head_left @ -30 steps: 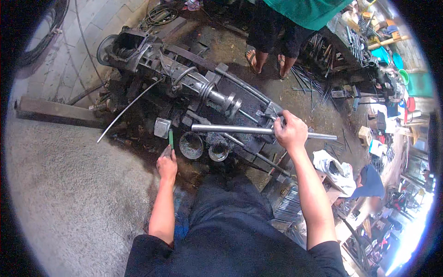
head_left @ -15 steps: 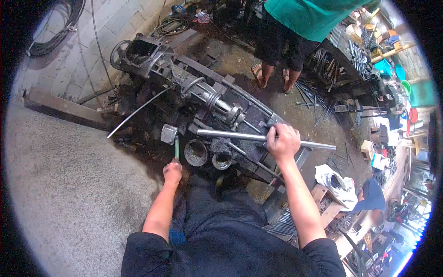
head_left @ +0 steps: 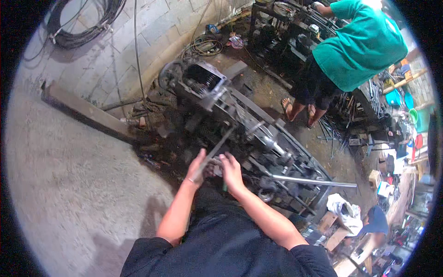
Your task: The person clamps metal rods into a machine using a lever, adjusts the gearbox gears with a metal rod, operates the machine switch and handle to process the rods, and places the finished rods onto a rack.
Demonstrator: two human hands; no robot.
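Observation:
My left hand [head_left: 197,165] and my right hand [head_left: 232,174] face each other close together at the near side of a lathe-like machine [head_left: 249,127]. Between them is a greyish block [head_left: 215,169], blurred and partly covered by fingers. The thumb and fingers of my right hand stand apart. My left hand's fingers look spread too, though their tips are smeared by motion. A thin metal rod [head_left: 218,147] slants down across my left hand, passing in front of it. A smooth steel bar [head_left: 318,180] lies across the machine's right end, out of both hands.
A person in a green shirt [head_left: 355,51] stands beyond the machine by another workbench. A square beam [head_left: 87,111] lies at the left, below coiled cable [head_left: 83,27] on the wall. White cloth [head_left: 345,213] and wood pieces sit at the right, near another person [head_left: 374,220].
My right hand has let go of the steel bar and come left beside my left hand. My left hand has left the green handle and moved up. The view has shifted.

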